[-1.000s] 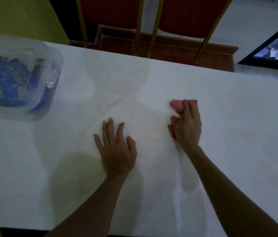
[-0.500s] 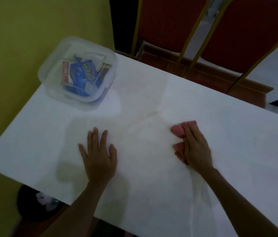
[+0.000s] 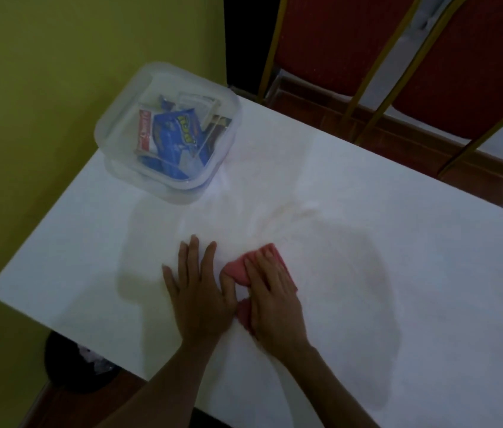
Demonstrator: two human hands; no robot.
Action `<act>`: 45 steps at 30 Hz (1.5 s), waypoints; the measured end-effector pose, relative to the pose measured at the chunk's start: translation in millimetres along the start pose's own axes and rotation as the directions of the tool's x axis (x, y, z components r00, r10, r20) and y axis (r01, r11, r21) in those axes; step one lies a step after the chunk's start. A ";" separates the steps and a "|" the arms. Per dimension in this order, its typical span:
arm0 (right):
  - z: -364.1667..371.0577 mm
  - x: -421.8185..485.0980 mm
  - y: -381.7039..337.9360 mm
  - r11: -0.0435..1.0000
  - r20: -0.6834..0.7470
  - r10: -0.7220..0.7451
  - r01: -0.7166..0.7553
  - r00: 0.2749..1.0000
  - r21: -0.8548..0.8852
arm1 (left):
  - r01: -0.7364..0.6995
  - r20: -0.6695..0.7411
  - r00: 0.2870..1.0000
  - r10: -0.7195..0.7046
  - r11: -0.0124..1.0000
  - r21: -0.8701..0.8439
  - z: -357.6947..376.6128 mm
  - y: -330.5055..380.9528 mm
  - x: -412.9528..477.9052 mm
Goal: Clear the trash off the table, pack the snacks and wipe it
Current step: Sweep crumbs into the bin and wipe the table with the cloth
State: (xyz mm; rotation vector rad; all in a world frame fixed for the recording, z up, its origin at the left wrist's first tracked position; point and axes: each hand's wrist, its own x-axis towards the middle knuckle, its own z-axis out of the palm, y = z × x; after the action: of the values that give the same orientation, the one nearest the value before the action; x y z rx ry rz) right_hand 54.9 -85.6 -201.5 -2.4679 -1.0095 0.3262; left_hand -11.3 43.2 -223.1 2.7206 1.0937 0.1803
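Note:
My right hand [image 3: 272, 291] presses a pink cloth [image 3: 238, 270] flat on the white table [image 3: 398, 273], near its front middle. Most of the cloth is hidden under the palm. My left hand [image 3: 197, 291] lies flat on the table with fingers spread, right beside the cloth and touching the right hand's thumb side. A clear lidded plastic box [image 3: 170, 131] with several snack packets inside, a blue one on top, stands at the table's far left corner.
A yellow-green wall [image 3: 58, 88] runs along the left of the table. Two red chairs with gold frames [image 3: 367, 57] stand behind the far edge. A dark bin [image 3: 80, 366] with crumpled trash sits on the floor below the near left corner.
My right hand has slid the pink cloth leftward until it meets my left hand. The view has swung left, bringing the snack box and the bin further into the frame.

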 end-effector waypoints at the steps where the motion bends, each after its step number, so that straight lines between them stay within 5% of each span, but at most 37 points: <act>1: -5.9 -4.8 13.3 0.998 0.016 -0.039 0.040 0.999 -0.056 | 0.001 -0.004 1.000 -0.001 1.000 -0.006 -0.8 1.0 0.0; 6: -42.2 20.7 88.0 0.991 -0.072 -0.071 0.063 0.995 -0.120 | 0.011 -0.035 0.999 -0.013 0.999 -0.050 -3.1 7.3 1.9; 9: -61.7 73.6 126.0 0.979 -0.144 0.130 -0.150 0.981 -0.140 | 0.024 -0.018 1.000 -0.025 0.998 -0.056 -2.6 8.0 3.0; 14: -59.3 150.4 88.6 0.894 -0.258 0.422 -0.446 0.869 -0.040 | 0.017 -0.020 1.000 -0.019 0.998 -0.066 -2.1 6.7 2.5; 17: -34.0 146.3 36.4 0.927 -0.276 0.360 -0.308 0.891 0.215 | 0.024 -0.008 1.000 -0.024 0.998 -0.060 -1.9 7.8 0.9; 20: 6.3 96.6 -9.1 0.997 -0.108 0.003 0.005 0.994 0.073 | 0.006 0.025 1.000 -0.005 1.000 -0.022 1.6 4.6 -1.2; 22: 16.4 66.2 -13.0 0.978 -0.007 -0.179 0.179 0.984 0.107 | -0.007 0.046 0.999 0.007 1.000 0.002 2.9 3.5 -1.1; 25: -9.7 61.7 25.1 0.921 0.123 -0.375 0.384 0.919 -0.069 | 0.046 0.031 0.999 -0.044 0.996 -0.071 -0.5 7.6 0.5; 31: -51.6 140.4 78.4 0.953 0.148 -0.189 0.218 0.971 -0.211 | 0.056 0.014 0.998 -0.055 0.992 -0.112 -4.3 7.7 -0.2; 38: -30.1 210.9 38.5 0.975 0.025 0.113 -0.106 0.993 -0.196 | 0.077 0.056 0.996 -0.072 0.994 -0.082 -5.3 6.2 -0.2; 42: -0.2 153.4 -6.1 0.993 0.005 -0.027 0.027 1.000 -0.113 | 0.067 0.032 0.997 -0.065 0.995 -0.076 -3.1 4.1 -1.5; 45: 9.8 103.5 -19.9 0.986 0.128 -0.161 0.166 0.979 -0.025 | 0.029 0.033 0.999 -0.029 0.999 -0.015 1.9 2.5 -1.9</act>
State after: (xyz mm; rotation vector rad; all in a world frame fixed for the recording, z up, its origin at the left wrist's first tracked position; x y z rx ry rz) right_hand 112.1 3.3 -205.1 -2.4006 -1.2723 0.4164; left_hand -10.7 39.8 -224.5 2.6825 1.1173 0.1386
